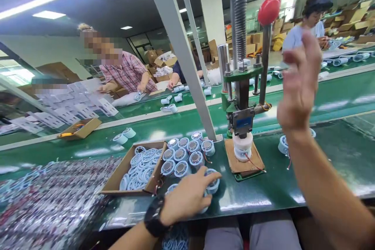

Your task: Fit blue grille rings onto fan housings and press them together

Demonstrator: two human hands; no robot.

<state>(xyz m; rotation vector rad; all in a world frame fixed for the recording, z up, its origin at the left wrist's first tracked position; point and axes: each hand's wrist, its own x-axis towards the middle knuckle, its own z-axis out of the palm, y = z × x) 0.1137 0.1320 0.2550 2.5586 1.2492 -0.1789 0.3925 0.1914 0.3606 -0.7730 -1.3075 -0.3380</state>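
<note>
My left hand (190, 195), with a black watch on the wrist, reaches over a light blue round motor-like part (213, 187). Its fingers are apart, and one lies across that part's top. Raised and blurred, my right hand (300, 86) has its fingers apart and nothing visible in it. It is to the right of the red knob (269, 9) on the hand press lever, not touching it. Under the press (243, 119) ram sits a white round part (243, 152) with a red wire, on a brown board (230, 156).
Several round parts with metal centres (181, 154) stand beside a cardboard box (109, 183) of light blue rings. Left of it lies a heap of wired pieces (58, 199). Another part (283, 145) stands right of the press. Co-workers (129, 70) work across the green conveyor (155, 134).
</note>
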